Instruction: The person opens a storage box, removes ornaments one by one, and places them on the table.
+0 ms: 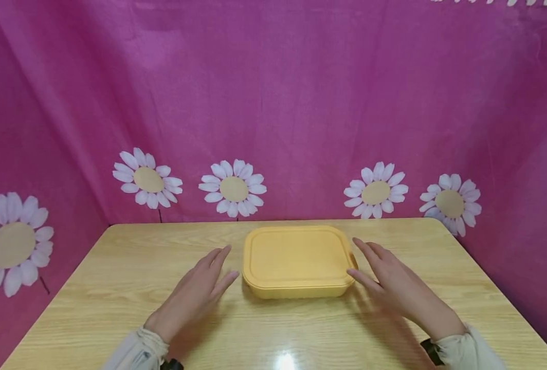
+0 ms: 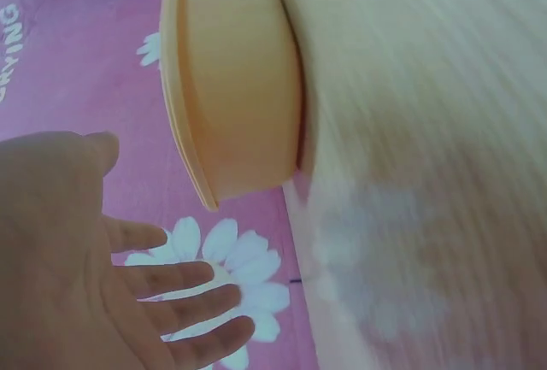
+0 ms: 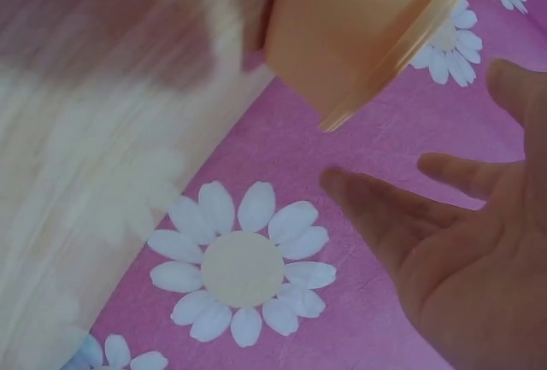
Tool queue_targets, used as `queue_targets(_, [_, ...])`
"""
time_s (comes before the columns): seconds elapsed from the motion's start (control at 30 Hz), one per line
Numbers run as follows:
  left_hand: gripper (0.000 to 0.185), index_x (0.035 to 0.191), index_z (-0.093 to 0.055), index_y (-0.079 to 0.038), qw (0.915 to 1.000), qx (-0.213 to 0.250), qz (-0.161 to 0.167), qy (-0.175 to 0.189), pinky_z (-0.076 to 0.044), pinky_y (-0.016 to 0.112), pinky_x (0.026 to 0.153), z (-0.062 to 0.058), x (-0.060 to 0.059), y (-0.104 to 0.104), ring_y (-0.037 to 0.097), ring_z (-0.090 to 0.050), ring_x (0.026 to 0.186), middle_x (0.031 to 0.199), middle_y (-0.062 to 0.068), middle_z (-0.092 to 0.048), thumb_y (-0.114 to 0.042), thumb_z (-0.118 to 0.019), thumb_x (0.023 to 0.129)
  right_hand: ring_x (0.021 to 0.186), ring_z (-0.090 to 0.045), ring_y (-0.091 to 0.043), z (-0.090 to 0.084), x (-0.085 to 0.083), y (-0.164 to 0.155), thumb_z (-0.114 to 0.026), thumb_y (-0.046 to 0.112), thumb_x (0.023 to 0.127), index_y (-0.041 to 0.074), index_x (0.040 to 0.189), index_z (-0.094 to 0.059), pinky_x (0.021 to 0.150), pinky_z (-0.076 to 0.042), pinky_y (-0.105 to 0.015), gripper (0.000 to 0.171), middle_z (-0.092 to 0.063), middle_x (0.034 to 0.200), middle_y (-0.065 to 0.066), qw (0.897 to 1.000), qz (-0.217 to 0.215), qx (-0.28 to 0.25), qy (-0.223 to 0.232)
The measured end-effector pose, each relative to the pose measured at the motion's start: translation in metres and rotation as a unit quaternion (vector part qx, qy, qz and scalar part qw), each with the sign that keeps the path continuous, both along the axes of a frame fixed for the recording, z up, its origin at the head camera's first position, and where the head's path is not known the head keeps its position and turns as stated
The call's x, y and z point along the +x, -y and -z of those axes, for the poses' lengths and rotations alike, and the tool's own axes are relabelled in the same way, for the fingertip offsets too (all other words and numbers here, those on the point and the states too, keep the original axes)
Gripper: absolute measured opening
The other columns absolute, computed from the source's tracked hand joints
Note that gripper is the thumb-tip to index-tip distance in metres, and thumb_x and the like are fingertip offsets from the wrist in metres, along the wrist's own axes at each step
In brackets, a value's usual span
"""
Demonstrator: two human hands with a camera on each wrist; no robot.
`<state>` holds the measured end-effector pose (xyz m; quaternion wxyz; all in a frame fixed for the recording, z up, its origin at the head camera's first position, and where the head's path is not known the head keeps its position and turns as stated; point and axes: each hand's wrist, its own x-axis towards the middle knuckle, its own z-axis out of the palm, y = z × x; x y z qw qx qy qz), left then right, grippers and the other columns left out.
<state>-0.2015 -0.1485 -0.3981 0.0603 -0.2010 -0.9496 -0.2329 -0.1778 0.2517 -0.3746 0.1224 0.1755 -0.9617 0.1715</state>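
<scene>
All fingers — outstretched (yellow box between)

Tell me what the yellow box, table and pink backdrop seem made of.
Yellow box: probably plastic, smooth and matte; evenly coloured with rounded, moulded-looking edges.
Table: wood or laminate, glossy; it shows grain and a bright reflection.
Pink backdrop: likely fabric, dull; it hangs in soft folds.

Passage is available over the table on the near side of the yellow box, between the left hand and right hand. The box obstructs the middle; on its far side, a narrow tabletop strip ends at the curtain. A slim gap separates the left hand from the box's left side.
</scene>
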Motion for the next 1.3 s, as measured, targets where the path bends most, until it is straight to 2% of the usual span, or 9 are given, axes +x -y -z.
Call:
queue_targets(0.13, [0.073, 0.157, -0.030, -0.013, 0.9971, 0.041, -0.007, 0.063, -0.035, 0.052, 0.113, -0.001, -0.009, -0.007, 0.030, -0.043, 0.138, 0.151, 0.012, -0.044, -0.060, -0.037, 0.102, 0.106, -0.064, -0.042, -0.001, -0.014, 0.002, -0.061, 0.038, 0.100, 0.000, 0.148, -0.038, 0.090, -0.052, -0.058, 0.066, -0.059, 0.124, -0.029, 1.000, -0.012, -0.010, -0.002])
queue_targets(0.3, [0.067, 0.153, -0.035, -0.006, 0.9885, 0.094, -0.009, 0.118, -0.050, 0.048, 0.098, -0.003, -0.023, -0.016, 0.024, -0.060, 0.113, 0.130, 0.012, -0.060, -0.049, -0.048, 0.103, 0.093, -0.068, -0.034, 0.004, -0.030, 0.005, -0.068, 0.030, 0.096, -0.008, 0.145, -0.036, 0.081, -0.057, -0.052, 0.070, -0.067, 0.108, -0.025, 1.000, -0.011, -0.014, 0.019])
queue_targets(0.47, [0.068, 0.151, -0.034, -0.001, 0.9724, 0.155, -0.003, 0.174, -0.054, 0.040, 0.088, 0.002, -0.033, -0.022, 0.018, -0.064, 0.097, 0.116, 0.009, -0.065, -0.042, -0.056, 0.101, 0.086, -0.068, -0.028, 0.012, -0.036, 0.004, -0.071, 0.022, 0.093, -0.011, 0.143, -0.036, 0.075, -0.058, -0.044, 0.070, -0.070, 0.099, -0.017, 0.999, -0.011, -0.035, 0.034])
queue_targets(0.63, [0.064, 0.150, -0.037, -0.002, 0.9551, 0.199, 0.028, 0.218, -0.054, 0.032, 0.069, 0.009, -0.035, -0.026, 0.019, -0.063, 0.074, 0.093, 0.010, -0.064, -0.035, -0.060, 0.100, 0.071, -0.062, -0.016, 0.015, -0.036, 0.001, -0.071, 0.016, 0.092, -0.012, 0.131, -0.051, 0.063, -0.055, -0.032, 0.052, -0.069, 0.083, -0.008, 0.995, -0.009, -0.078, 0.062])
queue_targets(0.8, [0.057, 0.147, -0.041, -0.005, 0.9472, 0.228, 0.023, 0.224, -0.048, 0.029, 0.060, 0.009, -0.034, -0.027, 0.018, -0.055, 0.064, 0.081, 0.010, -0.058, -0.029, -0.063, 0.100, 0.057, -0.052, -0.011, 0.016, -0.038, 0.001, -0.067, 0.019, 0.096, -0.006, 0.121, -0.061, 0.052, -0.045, -0.024, 0.036, -0.061, 0.066, 0.000, 0.988, -0.012, -0.110, 0.105])
queue_targets(0.97, [0.055, 0.146, -0.042, -0.002, 0.9449, 0.236, 0.030, 0.225, -0.045, 0.027, 0.057, 0.008, -0.034, -0.028, 0.016, -0.052, 0.060, 0.074, 0.006, -0.056, -0.025, -0.062, 0.100, 0.056, -0.059, -0.014, 0.015, -0.040, 0.001, -0.065, 0.018, 0.097, -0.010, 0.128, -0.056, 0.051, -0.047, -0.024, 0.043, -0.063, 0.066, 0.000, 0.984, -0.017, -0.129, 0.119])
queue_targets(1.13, [0.055, 0.146, -0.040, 0.001, 0.9463, 0.246, 0.031, 0.208, -0.040, 0.022, 0.056, 0.007, -0.034, -0.031, 0.014, -0.048, 0.065, 0.074, 0.003, -0.053, -0.021, -0.061, 0.101, 0.058, -0.056, -0.012, 0.015, -0.040, 0.000, -0.066, 0.018, 0.096, -0.015, 0.130, -0.054, 0.055, -0.047, -0.025, 0.048, -0.064, 0.070, -0.001, 0.984, -0.012, -0.142, 0.108])
queue_targets(1.3, [0.055, 0.148, -0.040, -0.001, 0.9463, 0.252, 0.016, 0.202, -0.038, 0.023, 0.056, 0.008, -0.035, -0.033, 0.015, -0.047, 0.067, 0.076, 0.003, -0.052, -0.021, -0.059, 0.102, 0.057, -0.051, -0.011, 0.019, -0.042, 0.001, -0.067, 0.018, 0.096, -0.013, 0.128, -0.057, 0.054, -0.045, -0.024, 0.045, -0.061, 0.067, 0.000, 0.984, -0.012, -0.152, 0.096])
